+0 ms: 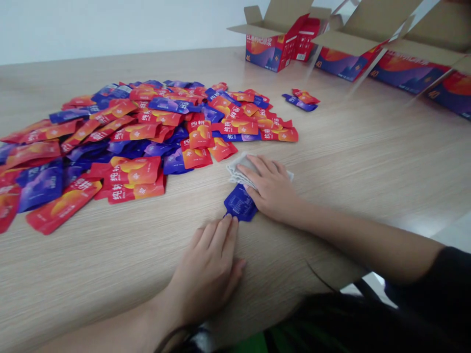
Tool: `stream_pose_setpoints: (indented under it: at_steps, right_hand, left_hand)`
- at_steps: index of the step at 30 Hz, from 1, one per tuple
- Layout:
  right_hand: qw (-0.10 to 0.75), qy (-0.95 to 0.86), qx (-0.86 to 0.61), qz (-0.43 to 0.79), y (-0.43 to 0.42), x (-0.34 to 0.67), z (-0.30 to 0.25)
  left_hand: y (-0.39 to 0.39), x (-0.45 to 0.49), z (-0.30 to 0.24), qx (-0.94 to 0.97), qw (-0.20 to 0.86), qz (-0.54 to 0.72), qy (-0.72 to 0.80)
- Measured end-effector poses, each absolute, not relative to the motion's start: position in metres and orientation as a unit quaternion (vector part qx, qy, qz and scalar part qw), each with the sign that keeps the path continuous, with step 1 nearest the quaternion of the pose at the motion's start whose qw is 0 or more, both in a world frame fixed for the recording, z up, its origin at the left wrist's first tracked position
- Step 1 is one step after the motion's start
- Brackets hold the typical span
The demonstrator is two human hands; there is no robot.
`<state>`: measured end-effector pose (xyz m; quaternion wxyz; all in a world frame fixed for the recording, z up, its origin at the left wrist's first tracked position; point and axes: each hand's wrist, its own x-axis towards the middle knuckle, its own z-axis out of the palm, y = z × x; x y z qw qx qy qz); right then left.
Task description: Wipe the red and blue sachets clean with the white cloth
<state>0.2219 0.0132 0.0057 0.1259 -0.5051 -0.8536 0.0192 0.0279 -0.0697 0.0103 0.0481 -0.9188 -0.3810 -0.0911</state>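
Observation:
A blue sachet [240,203] lies flat on the table, its side with small pale print facing up. My left hand [208,262] is stretched out flat, the fingers close together, with the fingertips pressing on the sachet's near-left corner. My right hand [270,189] holds a folded grey-white cloth [241,164] down against the table, its fingers spread over it. Cloth and hand cover the sachet's far-right part. To the left spreads a large heap of red-orange sachets [134,171] and blue sachets [42,181], some overlapping.
Open red and blue cartons [265,51] stand in a row along the back right, flaps raised. A few loose sachets [300,102] lie apart between heap and cartons. The wooden table [353,162] meets a pale wall [110,24] behind; its near edge is by my body.

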Motion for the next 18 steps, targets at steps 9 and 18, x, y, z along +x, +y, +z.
stream_pose_setpoints:
  at_steps: [9, 18]
  right_hand:
    - [0.118, -0.885, -0.448, 0.046, 0.008, 0.218, 0.01]
    - [0.162, -0.856, -0.482, 0.095, 0.042, 0.247, 0.015]
  left_hand:
    - [-0.072, 0.027, 0.009, -0.914, 0.086, -0.093, -0.386]
    - [-0.068, 0.025, 0.01, -0.918, 0.072, -0.088, -0.38]
